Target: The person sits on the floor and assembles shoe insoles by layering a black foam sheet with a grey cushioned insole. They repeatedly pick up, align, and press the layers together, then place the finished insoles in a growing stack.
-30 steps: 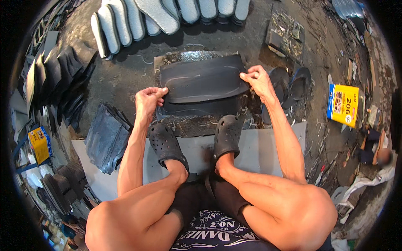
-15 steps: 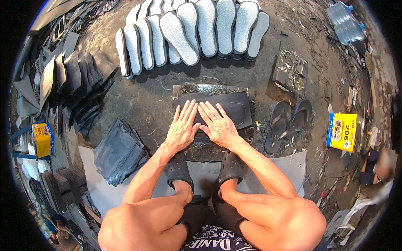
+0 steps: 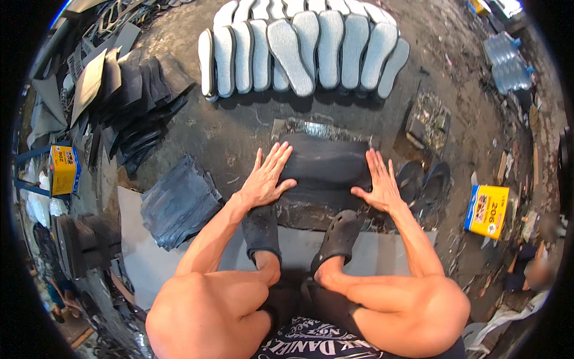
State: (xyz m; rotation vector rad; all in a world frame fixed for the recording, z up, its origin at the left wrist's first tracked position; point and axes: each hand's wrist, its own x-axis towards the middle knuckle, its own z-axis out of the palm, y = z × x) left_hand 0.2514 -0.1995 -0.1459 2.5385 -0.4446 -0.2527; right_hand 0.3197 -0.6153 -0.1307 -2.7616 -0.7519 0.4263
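A black rubber sheet (image 3: pixel 326 164) lies on a dark work block (image 3: pixel 311 218) in front of my feet. At the sheet's left edge my left hand (image 3: pixel 267 179) is open, fingers stretched out and fingertips touching it. My right hand (image 3: pixel 381 184) lies open along the right edge, its fingers straight and its thumb pointing inward. Neither hand grips anything. The sheet's surface between the two hands looks slightly bowed. A strip of shiny, scuffed surface (image 3: pixel 311 127) shows just beyond the sheet.
Rows of white-topped shoe soles (image 3: pixel 330 51) stand at the back. Stacked black sheets (image 3: pixel 179 203) lie left, with cut rubber pieces (image 3: pixel 128 90) beyond. On the right are a pair of flip-flops (image 3: pixel 436 182), a debris-covered slab (image 3: pixel 427 119), a yellow-blue box (image 3: pixel 487 210) and plastic bottles (image 3: pixel 508 63).
My hands have moved apart from the middle of the sheet to its left and right edges. The sheet now lies straighter on the block. The whole view has shifted slightly.
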